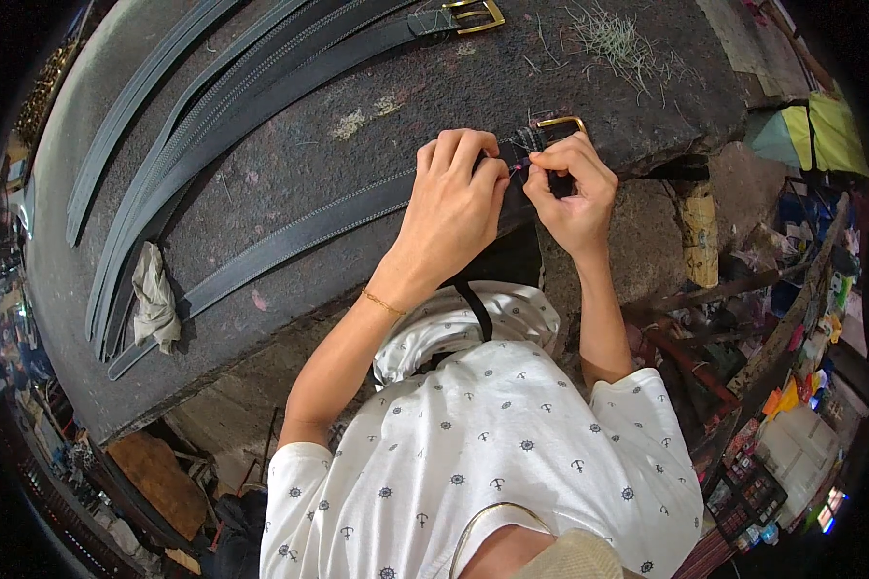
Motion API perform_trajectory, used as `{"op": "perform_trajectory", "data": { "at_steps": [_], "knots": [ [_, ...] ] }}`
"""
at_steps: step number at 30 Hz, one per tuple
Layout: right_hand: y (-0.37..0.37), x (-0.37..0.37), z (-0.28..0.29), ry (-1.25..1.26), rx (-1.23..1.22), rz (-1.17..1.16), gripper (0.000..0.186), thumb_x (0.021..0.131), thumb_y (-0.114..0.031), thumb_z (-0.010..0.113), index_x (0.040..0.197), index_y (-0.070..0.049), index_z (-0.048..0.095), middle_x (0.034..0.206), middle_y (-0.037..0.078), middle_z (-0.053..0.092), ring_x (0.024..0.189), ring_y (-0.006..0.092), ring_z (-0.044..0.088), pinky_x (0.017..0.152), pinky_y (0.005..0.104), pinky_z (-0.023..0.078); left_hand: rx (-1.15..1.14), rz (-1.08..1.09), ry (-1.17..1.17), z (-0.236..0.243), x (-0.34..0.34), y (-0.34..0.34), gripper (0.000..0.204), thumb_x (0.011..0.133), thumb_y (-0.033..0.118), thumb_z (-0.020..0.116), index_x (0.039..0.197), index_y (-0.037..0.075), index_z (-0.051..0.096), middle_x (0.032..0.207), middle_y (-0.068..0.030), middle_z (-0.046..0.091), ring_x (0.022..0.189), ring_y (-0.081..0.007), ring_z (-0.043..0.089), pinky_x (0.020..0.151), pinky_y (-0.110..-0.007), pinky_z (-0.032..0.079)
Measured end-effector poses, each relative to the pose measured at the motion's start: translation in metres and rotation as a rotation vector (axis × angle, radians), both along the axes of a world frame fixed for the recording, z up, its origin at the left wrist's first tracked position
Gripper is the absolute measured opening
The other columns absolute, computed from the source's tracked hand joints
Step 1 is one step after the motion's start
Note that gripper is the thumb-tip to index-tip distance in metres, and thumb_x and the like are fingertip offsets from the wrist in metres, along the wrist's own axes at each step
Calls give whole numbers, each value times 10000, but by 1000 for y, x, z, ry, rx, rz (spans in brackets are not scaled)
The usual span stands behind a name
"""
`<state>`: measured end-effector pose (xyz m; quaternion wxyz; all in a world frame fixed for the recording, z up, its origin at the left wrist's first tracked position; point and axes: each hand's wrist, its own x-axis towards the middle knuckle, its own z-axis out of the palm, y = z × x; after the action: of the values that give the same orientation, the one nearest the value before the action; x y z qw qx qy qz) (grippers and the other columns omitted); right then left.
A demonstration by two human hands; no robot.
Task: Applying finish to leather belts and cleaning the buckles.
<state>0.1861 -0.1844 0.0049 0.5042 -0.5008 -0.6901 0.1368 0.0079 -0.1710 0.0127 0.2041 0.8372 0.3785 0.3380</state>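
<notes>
Stitched belt (352,207) runs lower left to upper centre. Left hand (457,188) curls fingers over it, apparently steadying, grip hidden; right hand's (579,188) fingers pinch near the buckle (562,122), contents indistinct.

passage: bench strip (290,183) between near belt (299,239) and far belts (309,77) | blocked left: pale cloth (154,299) | far right: thread clump (620,46)

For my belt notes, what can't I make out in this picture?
All in the head view:
Near belt: stretch hidden under the left hand.
Near buckle: partly covered by the right hand.
Between that hand's fingers: details too small.
Upper-left belt: cut off by top edge.
</notes>
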Motion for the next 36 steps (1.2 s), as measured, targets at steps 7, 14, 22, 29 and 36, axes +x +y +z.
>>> {"op": "perform_trajectory", "data": {
  "at_steps": [7,14,22,29,36],
  "knots": [
    [0,2,-1,48,-18,13,118,746,78,687,837,7,662,782,68,639,682,148,580,594,260,458,-36,2,-57,5,-2,3,116,829,10,670,934,3,622,1089,-131,548,1045,-314,514,898,-417,418],
    [-8,33,-4,1114,-94,49,112,906,45,615,987,-17,659,926,44,629,778,75,574,663,223,466,-7,-57,-49,31,20,63,78,865,30,644,934,-4,661,938,-156,608,902,-356,581,811,-408,478],
    [-14,42,1,1087,-236,-16,108,927,-8,639,1029,-9,675,885,40,640,747,88,563,632,253,463,67,-230,106,13,109,180,205,885,82,598,1055,6,683,1034,-197,692,925,-393,661,793,-427,526],
    [-14,47,9,848,-283,-165,138,911,-22,681,1038,30,665,881,64,668,657,90,604,609,243,506,-88,-320,93,34,13,82,202,820,22,667,1020,8,689,1009,-167,674,963,-363,647,851,-421,525],
    [-9,22,6,556,-359,-186,51,901,-7,678,927,5,636,822,-11,628,656,21,544,565,186,431,68,-103,40,13,16,38,179,795,9,700,972,7,677,1009,-137,658,922,-324,627,818,-403,522]
  ]
}}
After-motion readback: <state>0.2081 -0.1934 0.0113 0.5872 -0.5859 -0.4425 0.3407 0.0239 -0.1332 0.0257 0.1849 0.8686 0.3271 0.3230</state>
